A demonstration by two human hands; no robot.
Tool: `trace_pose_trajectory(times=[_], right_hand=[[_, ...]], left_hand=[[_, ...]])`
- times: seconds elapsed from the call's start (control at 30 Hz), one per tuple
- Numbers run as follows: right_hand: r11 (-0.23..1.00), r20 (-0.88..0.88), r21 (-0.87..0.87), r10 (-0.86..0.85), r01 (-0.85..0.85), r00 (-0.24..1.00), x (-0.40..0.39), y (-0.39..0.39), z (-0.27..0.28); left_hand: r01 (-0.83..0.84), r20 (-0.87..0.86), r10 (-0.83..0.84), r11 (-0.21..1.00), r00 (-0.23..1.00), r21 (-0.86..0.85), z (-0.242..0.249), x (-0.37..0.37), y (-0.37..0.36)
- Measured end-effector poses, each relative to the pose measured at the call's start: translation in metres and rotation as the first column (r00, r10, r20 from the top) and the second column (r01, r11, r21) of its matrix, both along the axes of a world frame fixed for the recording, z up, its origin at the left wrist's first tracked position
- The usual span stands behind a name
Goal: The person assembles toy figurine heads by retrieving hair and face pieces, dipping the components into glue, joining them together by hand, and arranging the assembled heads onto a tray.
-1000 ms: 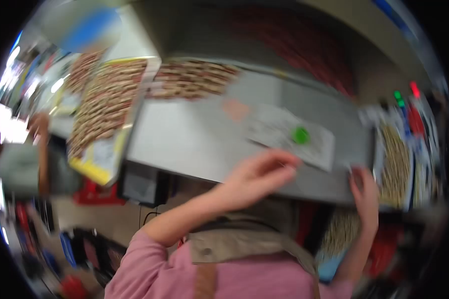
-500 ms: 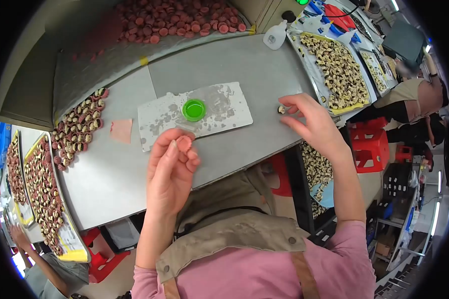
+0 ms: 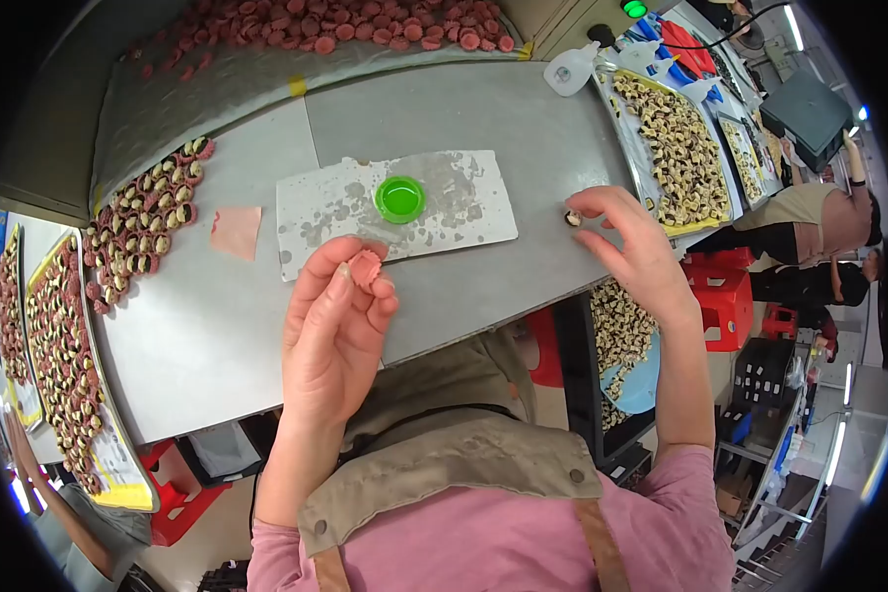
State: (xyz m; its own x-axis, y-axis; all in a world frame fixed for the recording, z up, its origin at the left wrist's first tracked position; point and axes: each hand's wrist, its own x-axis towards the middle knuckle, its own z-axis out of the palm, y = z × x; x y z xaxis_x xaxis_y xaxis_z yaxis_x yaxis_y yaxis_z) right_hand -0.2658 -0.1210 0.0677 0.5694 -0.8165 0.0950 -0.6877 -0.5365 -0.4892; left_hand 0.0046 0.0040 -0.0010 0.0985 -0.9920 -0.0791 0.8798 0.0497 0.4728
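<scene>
My left hand [image 3: 335, 326], palm turned up, pinches a small pink fluted cup [image 3: 366, 268] between thumb and fingers, just in front of a white board. On that wet-spotted board [image 3: 296, 222] stands a round bright green dish [image 3: 399, 199]. My right hand [image 3: 631, 242] reaches over the table to the right of the board. Its thumb and forefinger are spread around a small cream-and-dark piece [image 3: 573, 218], the fingertips right at it.
Pink cups [image 3: 385, 32] are heaped at the back. Filled cups [image 3: 153, 212] stand at left, beside a pink square [image 3: 236, 233] and a tray [image 3: 133, 493]. At right are a tray of cream-and-dark pieces [image 3: 675, 158], a white bottle [image 3: 571, 71] and red stools [image 3: 720, 301]. Other people work nearby.
The view has shifted slightly, so the table appears moved. My left hand still holds the pink cup, and my right hand stays at the small piece with little change.
</scene>
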Motion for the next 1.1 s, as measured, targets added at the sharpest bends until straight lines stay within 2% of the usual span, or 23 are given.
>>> trace_pose_trajectory(times=[0.13,0.23,0.43,0.53,0.63,0.73,0.87,0.97,1.1], right_hand=[[0.996,-0.092,-0.026,-0.090,0.088,0.992,0.000,0.001,-0.001],[0.993,-0.065,0.041,-0.107,0.110,0.992,0.001,-0.001,-0.009],[0.992,-0.040,0.122,0.020,-0.015,0.999,-0.006,-0.021,-0.005],[0.988,-0.004,0.151,0.022,-0.021,1.000,-0.008,-0.023,-0.005],[0.959,0.079,0.243,-0.173,0.149,0.982,-0.003,-0.011,-0.003],[0.966,-0.049,0.134,-0.214,0.219,0.976,0.004,-0.002,0.000],[0.977,-0.083,0.062,-0.197,0.202,0.977,0.011,0.000,-0.007],[0.980,-0.113,0.074,-0.177,0.186,0.978,0.014,-0.004,-0.003],[0.992,0.076,0.089,-0.093,0.086,0.993,0.044,0.000,0.011]], left_hand=[[0.007,-0.008,-0.007,1.000,1.000,-0.012,0.000,0.000,0.000],[-0.009,-0.021,0.009,1.000,1.000,0.004,-0.001,0.001,0.001],[-0.010,-0.036,0.010,1.000,0.999,0.018,0.001,0.001,0.002],[-0.018,-0.042,0.018,1.000,0.999,0.017,0.000,0.001,0.002],[-0.024,-0.052,0.027,0.999,0.998,0.044,0.004,0.001,0.001],[-0.015,-0.074,0.016,1.000,0.997,0.010,0.002,0.001,0.000],[0.034,-0.030,-0.033,0.999,0.999,0.043,0.003,0.004,0.002],[0.037,-0.088,-0.030,0.997,0.996,0.073,0.007,0.004,0.002],[0.053,-0.108,-0.049,0.998,0.993,0.027,0.003,0.005,0.000]])
